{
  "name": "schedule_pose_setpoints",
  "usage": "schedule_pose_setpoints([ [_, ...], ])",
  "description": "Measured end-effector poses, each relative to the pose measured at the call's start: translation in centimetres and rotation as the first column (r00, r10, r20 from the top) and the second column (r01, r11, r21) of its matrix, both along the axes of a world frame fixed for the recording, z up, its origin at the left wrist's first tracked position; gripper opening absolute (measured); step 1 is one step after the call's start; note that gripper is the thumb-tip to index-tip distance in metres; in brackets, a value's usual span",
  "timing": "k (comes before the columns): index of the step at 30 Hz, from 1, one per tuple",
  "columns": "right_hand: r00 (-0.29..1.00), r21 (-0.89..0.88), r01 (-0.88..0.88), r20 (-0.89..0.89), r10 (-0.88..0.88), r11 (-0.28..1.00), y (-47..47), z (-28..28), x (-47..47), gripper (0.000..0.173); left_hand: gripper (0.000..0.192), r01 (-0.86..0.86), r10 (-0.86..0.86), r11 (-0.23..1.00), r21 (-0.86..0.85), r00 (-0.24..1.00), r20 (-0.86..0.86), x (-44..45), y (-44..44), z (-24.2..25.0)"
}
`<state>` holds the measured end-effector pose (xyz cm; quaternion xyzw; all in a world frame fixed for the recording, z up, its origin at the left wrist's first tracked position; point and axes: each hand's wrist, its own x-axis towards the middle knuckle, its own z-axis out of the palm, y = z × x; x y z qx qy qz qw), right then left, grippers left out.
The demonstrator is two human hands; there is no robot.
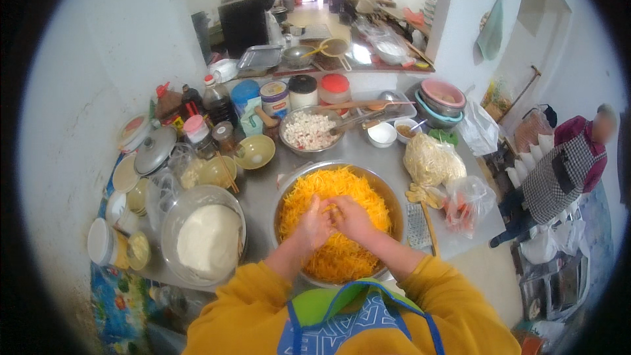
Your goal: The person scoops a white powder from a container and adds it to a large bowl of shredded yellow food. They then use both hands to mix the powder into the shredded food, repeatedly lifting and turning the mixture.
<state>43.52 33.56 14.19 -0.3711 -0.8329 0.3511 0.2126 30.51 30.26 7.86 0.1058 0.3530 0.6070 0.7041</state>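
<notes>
A large steel basin (397, 207) in front of me is heaped with shredded orange vegetable (340, 182), brighter on top and darker near my side. My left hand (315, 223) and my right hand (352, 219) meet above the middle of the heap, fingers curled towards each other. Some orange shows between the fingertips, but whether they grip shreds or only cover those below is unclear. Left of the basin stands a bowl of white flour (209, 239). To the right lie a metal grater (418, 227) and a wooden stick (430, 229).
Behind the basin are a bowl of white cubes (310, 130), a small white bowl (381, 134) and several lidded jars (302, 91). Bagged pale food (434, 160) and a plastic bag with red pieces (463, 207) lie right. A person in a checked apron (557, 172) stands beyond the table's right edge.
</notes>
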Motion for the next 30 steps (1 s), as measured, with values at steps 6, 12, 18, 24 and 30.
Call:
schedule_pose_setpoints([
  [6, 0.920, 0.440, -0.265, -0.151, 0.361, 0.858, 0.6, -1.9, 0.2, 0.037, 0.072, -0.109, 0.110, 0.994, -0.009, 0.994, 0.025, 0.5, -0.2, 2.0],
  [12, 0.943, 0.523, -0.129, -0.198, 0.267, 0.843, -0.1, -1.4, 0.5, 0.039, 0.078, -0.218, 0.219, 0.975, -0.036, 0.976, 0.014, 0.0, 0.4, 4.1],
  [18, 0.988, 0.199, -0.094, -0.104, 0.116, 0.975, 2.7, -2.4, 1.4, 0.029, 0.069, -0.117, 0.118, 0.993, -0.013, 0.971, 0.207, 0.5, -0.2, 5.5],
  [24, 0.988, 0.295, 0.023, 0.139, -0.067, 0.955, 7.9, -4.9, 7.0, 0.026, 0.029, -0.097, 0.182, 0.981, 0.165, 0.749, -0.637, -1.7, -0.9, 3.5],
  [30, 0.954, 0.319, -0.206, 0.277, 0.117, 0.925, 5.8, -4.1, 11.9, 0.014, 0.024, 0.066, 0.294, 0.948, 0.312, 0.200, -0.935, -3.6, -3.0, 1.2],
])
